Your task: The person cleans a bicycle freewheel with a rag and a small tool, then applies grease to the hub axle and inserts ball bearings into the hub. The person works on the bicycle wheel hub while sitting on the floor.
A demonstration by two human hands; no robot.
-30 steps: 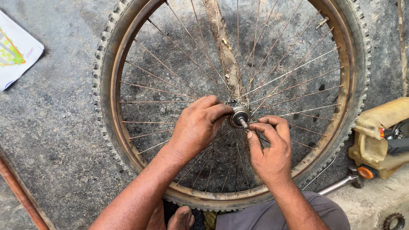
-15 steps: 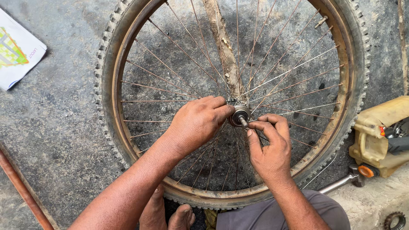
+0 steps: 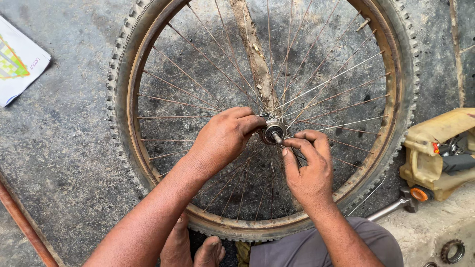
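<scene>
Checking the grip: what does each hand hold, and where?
Left hand grips the wheel's hub at its side; right hand pinches the axle end.

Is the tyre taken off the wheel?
No, the knobbly tyre sits around the rusty rim while both hands work at the hub.

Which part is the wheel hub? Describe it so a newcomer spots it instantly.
Start at the big rusty-rimmed bicycle wheel with knobbly tyre lying flat on the grey concrete floor. Follow its thin metal spokes inward to where they all meet: the small round silver metal hub, between the left hand and right hand. Unlike the spokes, it is stubby, with a short axle sticking out.
</scene>
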